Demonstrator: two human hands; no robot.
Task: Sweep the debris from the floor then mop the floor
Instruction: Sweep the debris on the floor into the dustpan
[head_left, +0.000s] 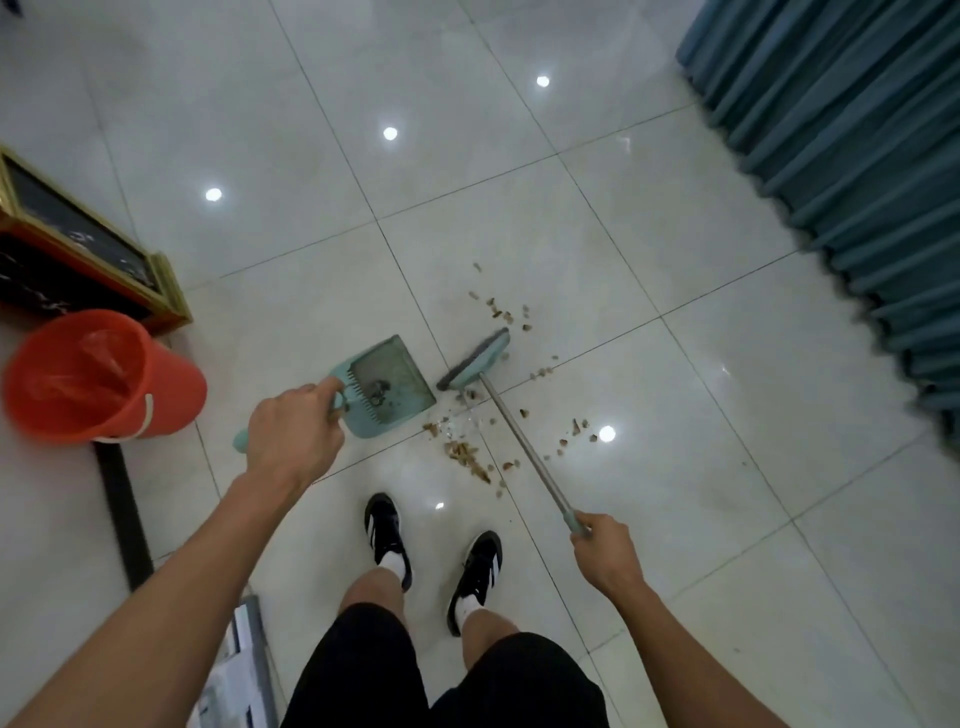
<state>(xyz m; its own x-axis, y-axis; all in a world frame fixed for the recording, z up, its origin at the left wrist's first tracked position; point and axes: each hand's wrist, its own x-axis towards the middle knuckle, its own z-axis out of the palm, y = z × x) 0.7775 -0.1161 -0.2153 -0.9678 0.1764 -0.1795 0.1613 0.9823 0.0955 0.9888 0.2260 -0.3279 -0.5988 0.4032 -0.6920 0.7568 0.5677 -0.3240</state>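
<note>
Both hands are busy: my left hand (296, 436) grips the dustpan (387, 387) handle, my right hand (605, 553) grips the broom (475, 364) pole. Debris (467, 457) lies scattered on the floor (675, 234) just beside the pan's lip, a little already inside. I'd press the lip flat and pull short strokes toward it. A red bucket (98, 384) stands left.

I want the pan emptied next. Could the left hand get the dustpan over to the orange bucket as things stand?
Probably yes: the left hand already grips the dustpan, and the orange bucket stands open just to its left, nothing between.
</note>
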